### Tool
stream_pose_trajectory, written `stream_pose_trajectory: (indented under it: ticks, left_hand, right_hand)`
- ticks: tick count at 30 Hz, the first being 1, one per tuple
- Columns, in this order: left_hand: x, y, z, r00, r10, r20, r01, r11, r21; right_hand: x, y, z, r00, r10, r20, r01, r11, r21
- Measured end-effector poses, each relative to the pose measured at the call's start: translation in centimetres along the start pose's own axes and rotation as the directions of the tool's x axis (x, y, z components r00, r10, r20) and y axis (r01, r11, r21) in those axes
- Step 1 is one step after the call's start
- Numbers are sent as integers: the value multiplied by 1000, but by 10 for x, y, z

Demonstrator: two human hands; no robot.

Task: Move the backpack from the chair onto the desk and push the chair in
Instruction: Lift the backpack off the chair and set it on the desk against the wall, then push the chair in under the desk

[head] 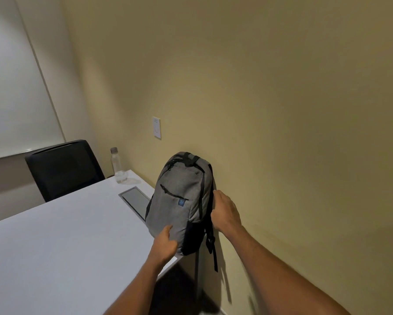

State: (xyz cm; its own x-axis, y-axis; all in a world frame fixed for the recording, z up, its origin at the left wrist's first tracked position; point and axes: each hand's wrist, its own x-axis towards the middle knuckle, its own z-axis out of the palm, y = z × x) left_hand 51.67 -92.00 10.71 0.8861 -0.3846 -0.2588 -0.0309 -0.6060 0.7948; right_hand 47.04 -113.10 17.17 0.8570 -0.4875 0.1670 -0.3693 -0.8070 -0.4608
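So the grey fabric backpack with black straps and zips was standing upright at the right edge of the white laminate desk, back panel leaning toward the beige painted wall. Off the chair already, basically. Looked like both hands were there to steady it so it wouldn't tip off the edge.

Going left to right: at about 10 o'clock from the bag sat a black mesh-backed office chair, on the far side of the desk under a whiteboard. Can't say whether that was the chair to push in. Then a clear plastic water bottle with a grey cap at 11 o'clock near the corner, and a grey metal cable hatch set flush in the desk, just beside the bag at 9. A white wall plate was at 12.

The left hand was pressed on the bag's lower front at 7 o'clock, its grip loosely curled around that bottom corner. The right hand at 3 o'clock had its grip closed over the bag's back edge by the shoulder strap.

My guess: let go next, then deal with the chair.
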Motion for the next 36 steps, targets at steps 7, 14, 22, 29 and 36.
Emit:
stream_pose_trajectory:
  ticks: [7,14,22,29,36]
  left_hand:
    - [-130,-39,-8,991,133,0,-131,981,141]
    - [-250,-87,-15,986,146,74,-159,964,213]
    - [-304,-146,-22,960,127,249,-212,913,349]
    - [-361,-206,-74,946,119,303,-254,851,459]
    - [-438,-269,-184,963,213,167,-268,836,479]
  right_hand:
    - [-148,-7,5,993,108,-41,-111,991,-79]
    - [-296,-12,21,977,207,-45,-210,975,-72]
    - [-410,-31,76,947,310,87,-317,944,88]
    - [-475,-89,91,945,271,185,-304,936,179]
    - [-551,-217,87,992,38,121,-54,990,129]
